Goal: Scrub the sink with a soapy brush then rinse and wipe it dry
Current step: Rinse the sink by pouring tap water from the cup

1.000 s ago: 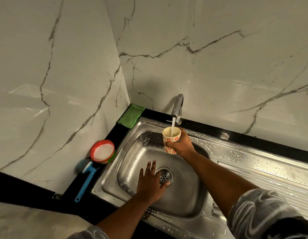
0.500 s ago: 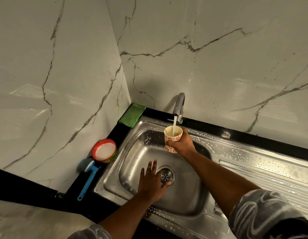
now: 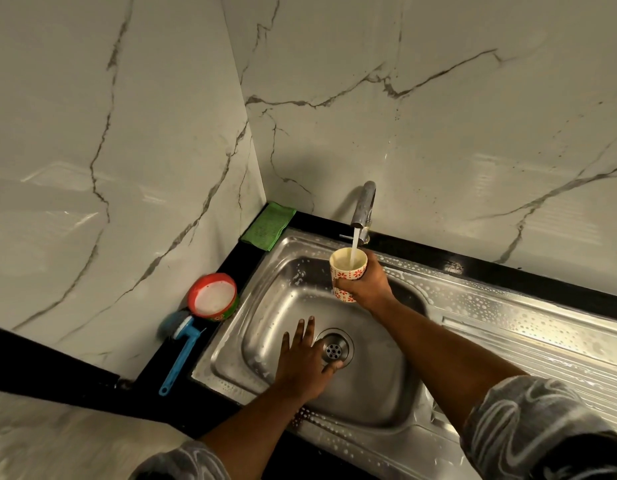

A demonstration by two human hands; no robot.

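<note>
While the fingers (image 3: 348, 281) of the right hand (image 3: 369, 287) curl round the cup (image 3: 347, 270) and clamp it upright, water (image 3: 355, 242) falls from the tap (image 3: 364, 206) into its open mouth. The cup is round and cream, printed with red flowers; how full it is cannot be told. The left hand (image 3: 302, 362) lies flat on the floor of the sink (image 3: 272, 306), fingers straight and slightly apart, thumb tip touching the rim of the drain (image 3: 333, 348). The drain is a round metal strainer with small holes.

There are two containers: the cup, and a round red-rimmed tub (image 3: 213, 296) filled with something white, standing on the black counter (image 3: 92, 386) just left of the sink. One blue plastic brush (image 3: 182, 355) lies beside the tub, its head touching it and its handle pointing toward the camera. One green cloth (image 3: 268, 223), folded square and coarse-woven, sits in the back corner.

The sink is a single rounded basin of shiny steel. White suds dot its rim and the ribbed drainboard (image 3: 525, 341) to the right. One chrome tap rises behind. The wall (image 3: 438, 133) is glossy white marble with grey veins.
</note>
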